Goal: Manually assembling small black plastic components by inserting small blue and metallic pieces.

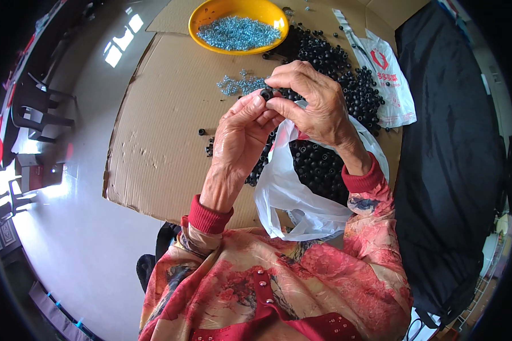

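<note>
Above the cardboard, my left hand (pixel 239 133) pinches a small round black piece with a hole (pixel 267 94) between thumb and fingers. My right hand (pixel 318 108) is at the same piece, its thumb and forefinger closed against it from the right. Whether a second small part sits between the fingertips cannot be made out. Under my right wrist lies an open white plastic bag (pixel 279 193) with many black pieces (pixel 316 167) in it. Just beyond my fingers is a small heap of light blue pieces (pixel 242 84).
A yellow bowl (pixel 196 31) of blue pieces stands at the far side of the cardboard (pixel 153 125). Loose black pieces (pixel 361 94) spread across the right, beside a flattened white bag (pixel 401 96). Black cloth (pixel 446 165) covers the far right; chairs (pixel 37 108) stand left.
</note>
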{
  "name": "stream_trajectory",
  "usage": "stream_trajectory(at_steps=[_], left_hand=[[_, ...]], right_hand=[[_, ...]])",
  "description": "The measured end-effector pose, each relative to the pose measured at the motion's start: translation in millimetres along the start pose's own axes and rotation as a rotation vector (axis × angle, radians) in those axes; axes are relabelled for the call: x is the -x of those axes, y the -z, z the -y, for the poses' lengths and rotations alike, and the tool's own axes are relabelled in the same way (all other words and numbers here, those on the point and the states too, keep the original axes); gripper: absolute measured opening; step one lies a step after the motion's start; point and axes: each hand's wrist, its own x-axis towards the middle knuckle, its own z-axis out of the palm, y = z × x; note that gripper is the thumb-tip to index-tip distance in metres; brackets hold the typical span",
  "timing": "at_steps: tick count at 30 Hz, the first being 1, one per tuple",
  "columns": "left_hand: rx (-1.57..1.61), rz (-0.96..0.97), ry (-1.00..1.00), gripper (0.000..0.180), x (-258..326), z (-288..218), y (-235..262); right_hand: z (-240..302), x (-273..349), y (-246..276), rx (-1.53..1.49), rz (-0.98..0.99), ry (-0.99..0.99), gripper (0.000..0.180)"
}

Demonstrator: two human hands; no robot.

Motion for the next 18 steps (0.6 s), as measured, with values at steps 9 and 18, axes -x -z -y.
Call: stream_trajectory(at_steps=[9, 18], left_hand=[[-0.012, 0.014, -0.062, 0.019, 1.0, -2.2, 4.1], [-0.047, -0.029, -0.075, 0.020, -0.2, 1.4, 5.8]], right_hand=[[0.3, -6.6, -3.2, 0.118, 0.008, 0.223, 0.026], [-3.3, -1.9, -4.1, 0.148, 0.034, 0.251, 0.021]])
